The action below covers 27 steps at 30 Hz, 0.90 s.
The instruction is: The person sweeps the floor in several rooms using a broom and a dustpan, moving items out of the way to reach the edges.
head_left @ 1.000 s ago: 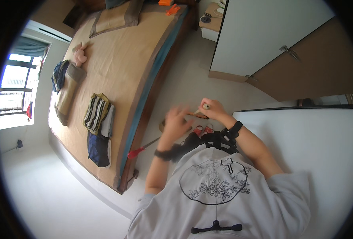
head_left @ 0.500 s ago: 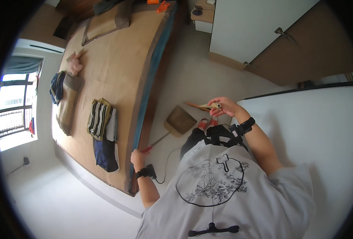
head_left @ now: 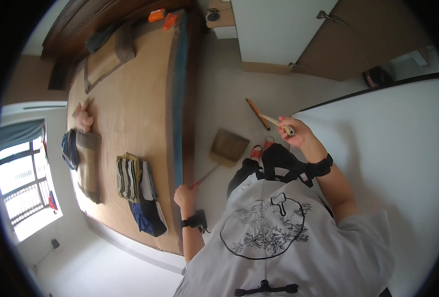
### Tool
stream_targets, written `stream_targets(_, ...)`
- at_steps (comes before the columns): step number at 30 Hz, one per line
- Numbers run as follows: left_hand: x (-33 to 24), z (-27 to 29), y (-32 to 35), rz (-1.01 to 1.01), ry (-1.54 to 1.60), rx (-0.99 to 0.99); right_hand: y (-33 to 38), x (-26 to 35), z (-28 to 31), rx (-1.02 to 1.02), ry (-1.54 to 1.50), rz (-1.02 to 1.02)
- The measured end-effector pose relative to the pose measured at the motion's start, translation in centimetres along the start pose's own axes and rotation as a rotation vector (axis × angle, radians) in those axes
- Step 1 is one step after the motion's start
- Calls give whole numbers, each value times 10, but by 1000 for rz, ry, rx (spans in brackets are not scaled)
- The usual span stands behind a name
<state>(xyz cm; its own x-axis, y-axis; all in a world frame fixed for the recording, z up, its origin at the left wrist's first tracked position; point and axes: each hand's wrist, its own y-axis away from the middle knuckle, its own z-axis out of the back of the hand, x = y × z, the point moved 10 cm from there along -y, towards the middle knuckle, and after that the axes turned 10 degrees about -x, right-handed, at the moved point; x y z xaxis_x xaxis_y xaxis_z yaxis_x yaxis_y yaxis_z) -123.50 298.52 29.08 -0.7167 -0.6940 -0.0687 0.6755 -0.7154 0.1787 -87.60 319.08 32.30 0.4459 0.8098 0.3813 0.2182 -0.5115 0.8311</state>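
My left hand (head_left: 184, 194) is closed around the long handle of a dustpan (head_left: 231, 145). Its brownish pan is low over the grey floor beside the bed; whether it touches the floor I cannot tell. In my right hand (head_left: 296, 132) is the pale handle of a broom (head_left: 270, 119), gripped near its top end. The broom's narrow orange-brown head (head_left: 257, 113) points down at the floor, beyond my feet in red shoes (head_left: 256, 152) and to the right of the pan.
On the left stands a bed (head_left: 135, 109) with folded clothes (head_left: 143, 193), a rolled pillow (head_left: 88, 166) and a pink plush toy (head_left: 84, 119). A white cabinet (head_left: 274, 34) and a brown door (head_left: 358, 34) are at the far right, with a white panel (head_left: 392, 148) close on my right.
The broom has swung right and its head now shows side-on. My right hand has moved slightly right. The view has shifted, and the dustpan stays in my left hand.
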Motion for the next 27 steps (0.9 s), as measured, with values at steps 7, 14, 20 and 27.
stream_targets(7, -159, 54, -73, -281, 39, 27, 7, 84, 15, -182, -63, 3)
stream_targets(14, -327, 60, -155, -620, -9, 7, -28, 204, 48, -262, -401, 235)
stream_targets(20, -475, 77, -196, -831, -130, 32, -47, 268, 66, -515, -294, 387)
stream_targets(27, -621, 79, -237, -1095, -115, 111, -145, 343, 110, -740, -398, 502)
